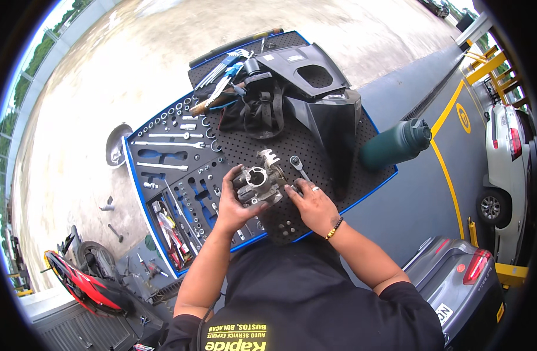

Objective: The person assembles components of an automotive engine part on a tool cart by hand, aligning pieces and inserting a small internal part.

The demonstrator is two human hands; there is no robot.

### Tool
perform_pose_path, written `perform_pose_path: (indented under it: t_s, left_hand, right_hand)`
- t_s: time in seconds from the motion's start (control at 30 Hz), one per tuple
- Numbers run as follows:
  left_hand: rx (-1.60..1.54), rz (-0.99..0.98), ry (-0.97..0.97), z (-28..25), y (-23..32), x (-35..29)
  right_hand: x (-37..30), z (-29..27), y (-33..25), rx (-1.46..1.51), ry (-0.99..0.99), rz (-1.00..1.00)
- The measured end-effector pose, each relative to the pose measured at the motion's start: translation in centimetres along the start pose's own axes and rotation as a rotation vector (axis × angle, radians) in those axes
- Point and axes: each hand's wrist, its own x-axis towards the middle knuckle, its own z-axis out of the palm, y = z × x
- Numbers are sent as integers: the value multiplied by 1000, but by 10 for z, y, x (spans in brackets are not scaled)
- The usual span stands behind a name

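A grey metal throttle body (pixel 258 182) with a round open bore is held over the dark perforated work surface (pixel 245 137). My left hand (pixel 236 202) grips it from the left, thumb along its near side and fingers around the far side. At its right side, my right hand (pixel 315 206) has thumb and fingertips pinched close together; what is between them is too small to make out. Just beyond those fingers, a ratchet wrench (pixel 297 165) lies on the surface. Several small metal fasteners (pixel 287 227) sit near the front edge, in front of my body.
Foam trays of sockets and wrenches (pixel 169 143) fill the cart's left side. Black plastic panels (pixel 327 120), a black bag (pixel 259 114) and hex keys (pixel 224 70) lie farther back. A green bottle (pixel 394 145) rests at the right edge. A red motorcycle part (pixel 84 286) stands lower left.
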Motion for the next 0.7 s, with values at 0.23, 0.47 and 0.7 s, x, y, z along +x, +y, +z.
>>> perform_pose_path:
  t_s: [0.23,0.47,0.7]
  left_hand:
    - [215,72,-51,-4,-8,-8]
    - [442,308,152,37,-23,-20]
    - [265,351,94,51,-35,-20]
  right_hand:
    - [3,-30,-14,244,506,-27]
    - [47,-77,-61,415,223,114]
    - [41,-67,-48,507,256,122]
